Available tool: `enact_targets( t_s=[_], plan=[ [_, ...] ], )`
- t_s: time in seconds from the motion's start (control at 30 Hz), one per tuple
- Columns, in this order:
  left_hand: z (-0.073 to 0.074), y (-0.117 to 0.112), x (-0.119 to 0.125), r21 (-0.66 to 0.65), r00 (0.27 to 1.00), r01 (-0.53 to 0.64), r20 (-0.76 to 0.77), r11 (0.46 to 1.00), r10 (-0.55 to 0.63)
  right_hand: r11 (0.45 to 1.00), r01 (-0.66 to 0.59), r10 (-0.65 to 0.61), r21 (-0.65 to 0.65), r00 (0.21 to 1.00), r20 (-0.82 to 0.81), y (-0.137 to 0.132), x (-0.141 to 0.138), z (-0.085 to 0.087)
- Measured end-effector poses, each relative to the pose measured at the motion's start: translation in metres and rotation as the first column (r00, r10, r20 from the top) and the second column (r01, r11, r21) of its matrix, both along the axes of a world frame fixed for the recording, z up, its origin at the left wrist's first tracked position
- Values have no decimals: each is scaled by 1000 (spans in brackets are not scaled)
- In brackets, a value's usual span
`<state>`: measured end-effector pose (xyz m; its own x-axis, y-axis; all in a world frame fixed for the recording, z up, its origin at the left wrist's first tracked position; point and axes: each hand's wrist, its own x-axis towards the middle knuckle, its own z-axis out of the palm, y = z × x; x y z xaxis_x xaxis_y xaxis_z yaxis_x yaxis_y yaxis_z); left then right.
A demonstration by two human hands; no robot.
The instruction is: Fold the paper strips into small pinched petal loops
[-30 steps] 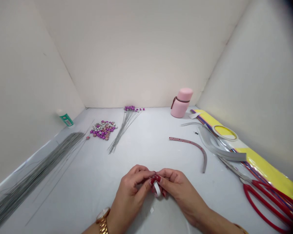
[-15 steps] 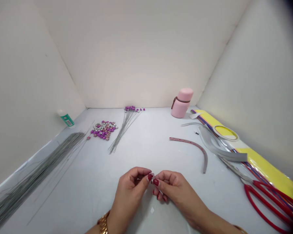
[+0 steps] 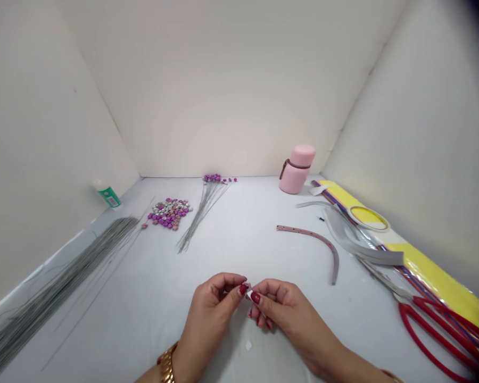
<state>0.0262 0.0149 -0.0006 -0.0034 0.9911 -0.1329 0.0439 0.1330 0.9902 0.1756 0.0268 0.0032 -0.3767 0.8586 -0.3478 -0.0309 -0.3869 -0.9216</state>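
My left hand (image 3: 219,303) and my right hand (image 3: 277,306) meet above the near middle of the table, thumb and fingers of each pinched together. Between the fingertips shows a small piece of paper strip (image 3: 249,293), pale and partly pinkish; most of it is hidden by the fingers. Both hands appear to grip it. A tiny white scrap (image 3: 248,346) lies on the table just below them. Off to the right rests a curved pinkish-grey paper strip (image 3: 309,234) with red marks.
Thin wires (image 3: 64,287) lie at left, near a pile of purple, pink and silver stars (image 3: 170,213). Purple-tipped wires (image 3: 201,213) lie behind. A pink flask (image 3: 295,173) and green-labelled bottle (image 3: 110,197) stand farther back. Red-handled scissors (image 3: 427,330) and a tape roll (image 3: 386,226) lie right.
The fingertips have shifted slightly apart, and more of the white paper shows between them. The things on the table stay where they were.
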Motion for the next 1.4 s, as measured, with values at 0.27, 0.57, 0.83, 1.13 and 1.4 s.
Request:
enact_targets(
  t_s=[0.27, 0.57, 0.83, 1.13, 1.4],
  plan=[
    [6, -7, -2, 407, 929, 178, -369, 896, -17, 999, 34, -37, -27, 994, -104, 2, -2, 3],
    [3, -5, 4, 63, 993, 67, 97, 996, -73, 998, 69, -68, 9, 994, -91, 1, -2, 6],
    [-5, -3, 7, -67, 977, 0, 214, 998, 14, 997, 43, -45, 60, 998, 33, 1, -2, 0],
    [-1, -3, 8, -70, 992, -39, 115, 997, 47, 989, 17, -31, 146, 995, 91, 2, -2, 2],
    [0, -9, 4, 263, 964, 49, -265, 964, 23, 997, 23, -23, 73, 1000, -1, 1, -3, 3]
  ],
)
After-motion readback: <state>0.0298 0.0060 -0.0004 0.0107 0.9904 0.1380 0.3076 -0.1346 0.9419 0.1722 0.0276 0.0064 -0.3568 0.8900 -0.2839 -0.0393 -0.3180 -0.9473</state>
